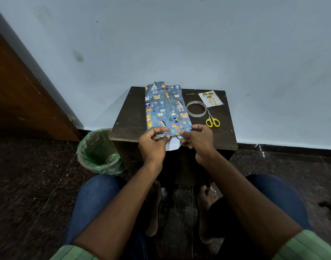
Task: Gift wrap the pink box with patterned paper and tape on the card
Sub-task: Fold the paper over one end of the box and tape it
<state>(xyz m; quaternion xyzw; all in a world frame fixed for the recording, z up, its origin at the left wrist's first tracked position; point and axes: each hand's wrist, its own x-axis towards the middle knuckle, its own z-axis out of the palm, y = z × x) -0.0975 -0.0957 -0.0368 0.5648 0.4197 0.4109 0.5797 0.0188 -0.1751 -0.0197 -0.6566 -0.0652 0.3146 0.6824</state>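
Blue animal-patterned paper [165,107] covers the box lying lengthwise on the dark wooden desk [129,113], its near end flaps unfolded with white underside showing. The left hand [153,142] and right hand [197,140] each pinch that near paper edge. Beside the box lie a tape roll [196,109], yellow-handled scissors [212,120] and the card [210,99].
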